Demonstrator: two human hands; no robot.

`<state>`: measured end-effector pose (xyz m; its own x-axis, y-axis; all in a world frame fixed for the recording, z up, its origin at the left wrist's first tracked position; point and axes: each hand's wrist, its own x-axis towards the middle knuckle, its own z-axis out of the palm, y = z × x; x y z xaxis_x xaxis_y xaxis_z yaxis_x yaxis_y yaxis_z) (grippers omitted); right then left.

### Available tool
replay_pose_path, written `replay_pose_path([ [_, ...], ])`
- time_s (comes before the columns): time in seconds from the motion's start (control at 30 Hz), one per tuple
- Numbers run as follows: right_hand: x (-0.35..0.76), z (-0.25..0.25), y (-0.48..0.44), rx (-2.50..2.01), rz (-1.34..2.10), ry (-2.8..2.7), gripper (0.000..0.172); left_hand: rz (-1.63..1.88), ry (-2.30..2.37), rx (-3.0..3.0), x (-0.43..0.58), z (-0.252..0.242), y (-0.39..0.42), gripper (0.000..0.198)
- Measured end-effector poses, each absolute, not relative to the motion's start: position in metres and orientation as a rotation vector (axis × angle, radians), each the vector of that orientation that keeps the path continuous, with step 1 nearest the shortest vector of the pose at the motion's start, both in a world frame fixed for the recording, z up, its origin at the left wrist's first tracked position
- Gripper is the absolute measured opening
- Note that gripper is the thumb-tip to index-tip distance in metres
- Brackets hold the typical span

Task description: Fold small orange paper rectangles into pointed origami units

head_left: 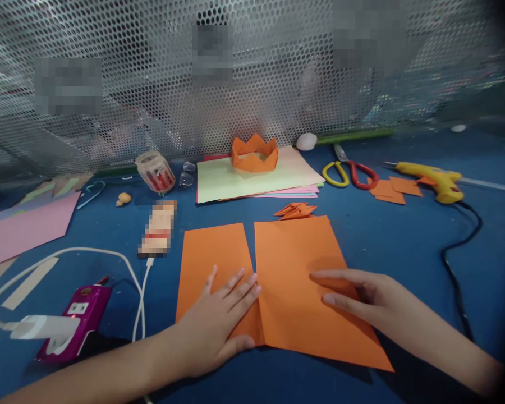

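Observation:
Two pieces of orange paper lie side by side in front of me, a narrow gap between them at the top. On the narrower left piece of orange paper (210, 249), my left hand (223, 322) rests flat with its fingers spread, fingertips at the inner edge. My right hand (362, 292) is at the wider right piece of orange paper (292, 303), thumb and forefinger apart over its right part. Whether those fingertips press on it I cannot tell. Just behind the sheets lies a small pile of folded orange paper pieces (295, 211).
An orange paper crown (255, 156) sits on stacked coloured paper (231, 187). To the right are scissors (357, 175), small orange squares (389, 192) and a yellow glue gun (435, 178) with a black cord. Leftward stand a jar (155, 171) and a purple power strip (78, 320) with white cables.

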<state>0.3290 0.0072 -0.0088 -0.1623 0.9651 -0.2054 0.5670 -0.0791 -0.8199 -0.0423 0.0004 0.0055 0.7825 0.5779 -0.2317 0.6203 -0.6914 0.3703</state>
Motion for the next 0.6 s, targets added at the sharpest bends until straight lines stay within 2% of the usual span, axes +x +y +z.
replay_pose_path([
  [0.17,0.334,-0.014,-0.002,-1.708,1.163,-1.684,0.065,-0.105,0.853,2.552,-0.043,0.017,0.000,0.072],
  [0.27,0.335,-0.017,-0.009,-1.707,1.199,-1.667,0.071,-0.106,0.813,2.557,-0.041,0.022,0.002,0.077],
  [0.47,0.340,-0.023,-0.016,-1.706,1.252,-1.683,0.065,-0.255,0.730,2.533,-0.037,0.031,0.007,0.096],
  [0.6,0.342,-0.024,-0.018,-1.712,1.232,-1.677,0.066,-0.327,0.696,2.539,-0.032,0.035,0.005,0.088],
])
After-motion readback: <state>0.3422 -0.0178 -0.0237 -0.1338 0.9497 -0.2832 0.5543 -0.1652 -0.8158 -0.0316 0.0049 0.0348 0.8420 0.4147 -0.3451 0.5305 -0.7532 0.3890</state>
